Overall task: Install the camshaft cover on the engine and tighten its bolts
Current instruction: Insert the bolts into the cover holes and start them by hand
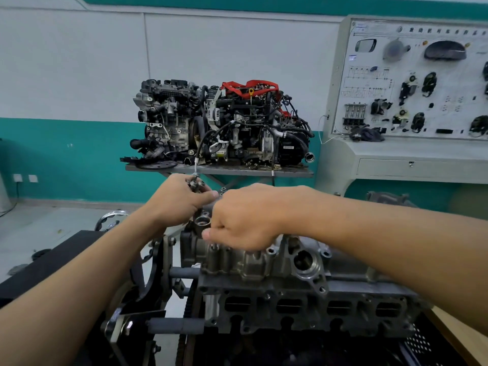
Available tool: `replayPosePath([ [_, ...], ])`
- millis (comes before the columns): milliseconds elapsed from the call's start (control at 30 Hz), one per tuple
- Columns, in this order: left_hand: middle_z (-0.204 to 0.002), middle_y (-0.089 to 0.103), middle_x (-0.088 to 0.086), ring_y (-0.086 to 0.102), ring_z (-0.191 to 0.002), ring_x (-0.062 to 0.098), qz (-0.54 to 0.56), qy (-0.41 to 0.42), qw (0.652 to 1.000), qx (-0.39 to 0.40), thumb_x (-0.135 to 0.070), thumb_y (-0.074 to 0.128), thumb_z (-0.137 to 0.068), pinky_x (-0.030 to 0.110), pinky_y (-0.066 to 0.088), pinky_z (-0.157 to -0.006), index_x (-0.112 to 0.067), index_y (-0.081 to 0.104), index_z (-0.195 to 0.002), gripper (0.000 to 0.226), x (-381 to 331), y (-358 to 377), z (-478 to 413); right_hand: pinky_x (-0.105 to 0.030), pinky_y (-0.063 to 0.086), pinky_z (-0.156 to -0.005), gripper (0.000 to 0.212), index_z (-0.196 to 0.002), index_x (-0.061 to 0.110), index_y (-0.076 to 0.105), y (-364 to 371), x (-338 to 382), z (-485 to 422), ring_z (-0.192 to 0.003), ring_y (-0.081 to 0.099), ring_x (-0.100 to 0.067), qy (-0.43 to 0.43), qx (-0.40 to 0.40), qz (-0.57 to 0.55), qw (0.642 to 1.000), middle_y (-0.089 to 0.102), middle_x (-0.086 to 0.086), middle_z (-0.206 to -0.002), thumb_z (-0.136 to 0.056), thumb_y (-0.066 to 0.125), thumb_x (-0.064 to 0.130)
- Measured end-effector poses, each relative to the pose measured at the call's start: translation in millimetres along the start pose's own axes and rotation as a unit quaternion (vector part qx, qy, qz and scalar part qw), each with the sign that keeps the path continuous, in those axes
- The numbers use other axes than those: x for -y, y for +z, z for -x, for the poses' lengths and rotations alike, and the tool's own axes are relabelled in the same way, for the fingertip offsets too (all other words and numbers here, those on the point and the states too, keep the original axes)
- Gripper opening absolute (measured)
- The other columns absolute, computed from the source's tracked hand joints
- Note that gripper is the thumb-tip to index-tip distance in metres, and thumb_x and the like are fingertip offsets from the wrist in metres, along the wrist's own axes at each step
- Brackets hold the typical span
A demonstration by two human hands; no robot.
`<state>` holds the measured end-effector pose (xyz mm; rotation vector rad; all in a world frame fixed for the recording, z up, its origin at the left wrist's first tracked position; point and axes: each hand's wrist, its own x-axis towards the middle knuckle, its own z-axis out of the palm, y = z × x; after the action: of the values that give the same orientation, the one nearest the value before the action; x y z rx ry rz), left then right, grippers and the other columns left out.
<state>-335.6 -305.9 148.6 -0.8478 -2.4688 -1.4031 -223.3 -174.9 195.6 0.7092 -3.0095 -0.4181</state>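
left grip [179,200] holds bolts [196,184] | right grip [245,220] over camshaft cover [253,262] | engines [224,122] behind

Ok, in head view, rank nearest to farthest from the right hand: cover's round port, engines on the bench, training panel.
1. Round port, just below-right of the right hand.
2. Engines, behind on the bench.
3. Training panel, back right.

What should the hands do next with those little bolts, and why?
Probably the right hand should finger-turn the bolt standing just under its thumb into the camshaft cover. That bolt sticks up, the left hand holds spare bolts, and other holes on the cover's edge look empty.
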Motion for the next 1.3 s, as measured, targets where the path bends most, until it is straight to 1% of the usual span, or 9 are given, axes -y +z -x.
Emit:
replayPosePath([
  [133, -0.042, 0.050, -0.013, 0.037, -0.035, -0.001, 0.046, 0.014, 0.999, 0.018, -0.007, 0.072, -0.087, 0.010, 0.029, -0.037, -0.004, 0.064, -0.070, 0.019, -15, -5, -2, -0.023, 0.036, -0.045, 0.059, -0.052, 0.020, 0.051, -25, -39, -3, -0.041, 0.043, -0.008, 0.082, -0.116, -0.120, 0.983, 0.047, 0.009, -0.045, -0.100, 0.041, 0.052],
  [233, -0.042, 0.048, -0.016, 0.037, -0.035, -0.003, 0.088, 0.045, 0.993, 0.059, -0.008, 0.070, -0.090, 0.008, 0.029, -0.039, -0.009, 0.065, -0.076, 0.014, -34, 0, -3, -0.024, 0.049, -0.056, 0.025, -0.087, 0.017, 0.069, -37, -68, 0, -0.066, 0.062, -0.015, 0.088, -0.178, -0.168, 0.966, 0.065, 0.009, -0.073, -0.094, 0.061, 0.041],
  [300, -0.042, 0.047, -0.017, 0.038, -0.036, -0.004, 0.122, 0.080, 0.983, 0.110, -0.001, 0.065, -0.092, 0.007, 0.029, -0.040, -0.012, 0.061, -0.074, 0.021, -50, 7, -3, -0.021, 0.053, -0.054, 0.026, -0.103, 0.010, 0.069, -32, -77, 0, -0.070, 0.068, -0.015, 0.066, -0.153, -0.269, 0.949, 0.072, 0.000, -0.080, -0.094, 0.065, 0.034],
  [467, -0.043, 0.039, -0.013, 0.027, -0.040, 0.003, 0.183, 0.066, 0.970, 0.149, 0.003, 0.065, -0.089, 0.017, 0.022, -0.038, -0.031, 0.067, -0.057, 0.046, -67, 30, -20, -0.024, 0.049, -0.055, 0.019, -0.094, 0.000, 0.072, -20, -96, 5, -0.058, 0.057, -0.009, 0.055, -0.232, -0.313, 0.919, 0.072, -0.015, -0.076, -0.091, 0.070, 0.019],
  [633, -0.044, 0.044, -0.014, 0.032, -0.038, -0.002, 0.132, 0.065, 0.981, 0.131, 0.004, 0.067, -0.085, 0.011, 0.028, -0.038, -0.021, 0.057, -0.061, 0.036, -67, 51, -40, -0.024, 0.051, -0.054, 0.005, -0.085, 0.005, 0.076, -4, -112, 13, -0.057, 0.061, -0.009, 0.089, -0.276, -0.359, 0.887, 0.071, -0.009, -0.066, -0.087, 0.073, 0.010],
  [800, -0.055, 0.043, -0.004, 0.036, -0.047, 0.010, 0.025, 0.000, 0.997, 0.066, -0.002, 0.072, -0.081, 0.022, 0.031, -0.046, -0.019, 0.044, -0.066, 0.036, -42, 63, -51, -0.026, 0.055, -0.055, 0.009, -0.082, 0.006, 0.075, -10, -155, 27, -0.059, 0.063, -0.011, 0.166, -0.323, -0.452, 0.815, 0.074, -0.008, -0.073, -0.090, 0.071, 0.009],
  [867, -0.054, 0.041, -0.003, 0.032, -0.043, 0.008, -0.003, -0.011, 0.999, 0.035, -0.003, 0.071, -0.080, 0.021, 0.029, -0.042, -0.020, 0.041, -0.064, 0.038, -37, 64, -52, -0.034, 0.057, -0.061, 0.011, -0.082, 0.006, 0.075, -2, -163, 22, -0.061, 0.065, -0.013, 0.183, -0.302, -0.379, 0.855, 0.074, -0.009, -0.073, -0.091, 0.069, 0.010],
  [967, -0.053, 0.040, -0.004, 0.034, -0.044, 0.010, -0.029, -0.021, 0.999, 0.019, -0.001, 0.067, -0.078, 0.023, 0.030, -0.044, -0.018, 0.040, -0.063, 0.036, -33, 61, -55, -0.024, 0.052, -0.058, 0.017, -0.076, 0.013, 0.074, 22, -154, 3, -0.056, 0.060, -0.006, 0.170, -0.207, -0.267, 0.926, 0.069, 0.002, -0.063, -0.091, 0.066, 0.015],
  [1300, -0.052, 0.041, -0.002, 0.036, -0.049, 0.018, -0.073, -0.040, 0.996, 0.032, -0.003, 0.066, -0.078, 0.027, 0.028, -0.050, -0.017, 0.040, -0.058, 0.036, -31, 62, -54, -0.038, 0.058, -0.074, 0.021, -0.080, 0.010, 0.073, 20, -148, -22, -0.073, 0.068, -0.021, 0.159, -0.138, -0.184, 0.960, 0.072, -0.004, -0.072, -0.094, 0.062, 0.020],
])
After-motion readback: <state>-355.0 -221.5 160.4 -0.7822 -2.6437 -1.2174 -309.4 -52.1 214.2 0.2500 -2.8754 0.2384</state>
